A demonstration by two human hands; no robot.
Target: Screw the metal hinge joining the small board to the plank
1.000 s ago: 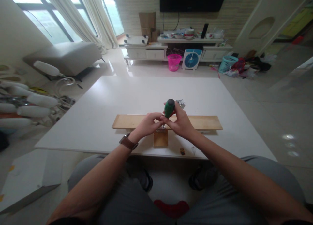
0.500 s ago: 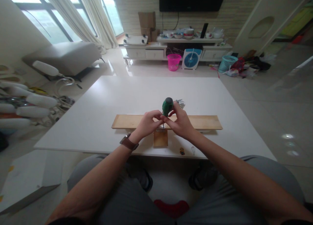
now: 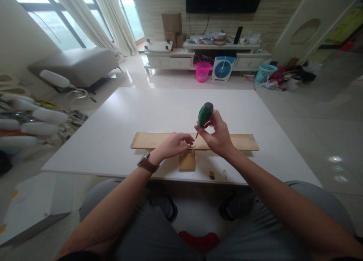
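one long plank across the tabletop, a smaller board at its near edge. right hand has its fingers round a green screwdriver, tilted, shaft down toward the plank — presumably held near for the small metal piece. left hand lies over the plank, likely steadying it; whether its bent fingers pinch anything, i can't tell. it partly hides the metal piece — yellow-dark trinket and clear bit lie out of the way.

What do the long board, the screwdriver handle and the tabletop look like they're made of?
Long board: probably wood, smooth-looking, from its pale tan colour.
Screwdriver handle: likely plastic, perhaps rubber, judging by its rounded green body and dark end.
Tabletop: glossy white; the soft glare suggests lacquer or laminate, but I can't tell which.
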